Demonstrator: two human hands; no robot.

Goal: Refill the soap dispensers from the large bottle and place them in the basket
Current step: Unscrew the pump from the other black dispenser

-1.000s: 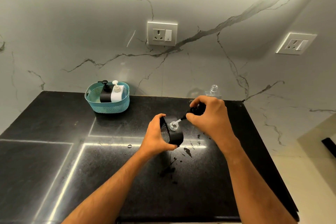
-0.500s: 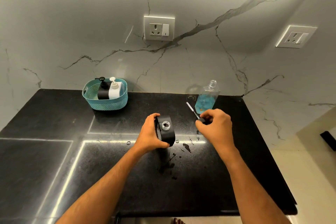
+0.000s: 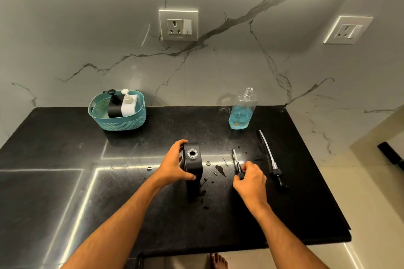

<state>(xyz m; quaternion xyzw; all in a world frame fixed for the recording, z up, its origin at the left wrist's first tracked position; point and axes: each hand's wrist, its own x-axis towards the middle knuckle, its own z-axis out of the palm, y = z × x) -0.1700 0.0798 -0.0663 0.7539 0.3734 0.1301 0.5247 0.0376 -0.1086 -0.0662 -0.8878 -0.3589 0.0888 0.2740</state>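
Lowered to the counter [image 3: 65, 148], right hand [image 3: 249, 181] pinches pump [image 3: 237, 164]; left hand [image 3: 172, 166] grips dispenser [image 3: 192, 164].

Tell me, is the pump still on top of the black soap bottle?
No, the black soap dispenser has an open neck, and the right hand holds its pump beside it.

Head view of a black countertop [image 3: 65, 148] against a veined marble wall. At frame centre the left hand [image 3: 175, 166] grips an upright black dispenser [image 3: 193, 164] with its neck uncapped, while just right of centre the right hand [image 3: 249, 179] pinches a pump head [image 3: 237, 165] whose tube lies on the wet surface. A second pump [image 3: 271, 159] lies further right, an open bottle of blue liquid [image 3: 241, 111] stands behind it near the wall, and a teal basket [image 3: 119, 121] at upper left holds a black and a white dispenser.
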